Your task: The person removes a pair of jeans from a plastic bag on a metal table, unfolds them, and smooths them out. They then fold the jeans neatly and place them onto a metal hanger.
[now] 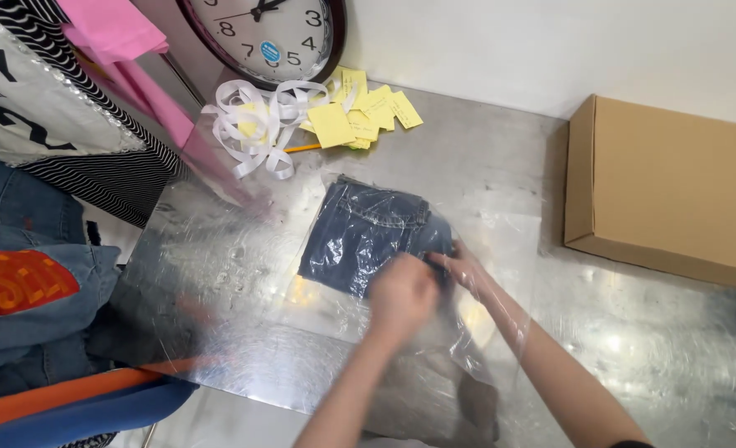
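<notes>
A folded pair of dark blue jeans (368, 232) lies on a metal table (633, 332), partly inside a clear plastic bag (501, 241). My left hand (401, 294) rests closed on the near edge of the jeans, on top of the plastic. My right hand (461, 267) reaches inside the bag and grips the jeans' right edge, the plastic covering it up to the forearm.
A brown cardboard box (667, 187) stands at the right. Yellow paper slips (360, 112), white ribbon loops (256, 120) and a round wall clock (268, 33) lie at the back. Stacked clothes (28, 274) and more clear bags (210, 249) fill the left side.
</notes>
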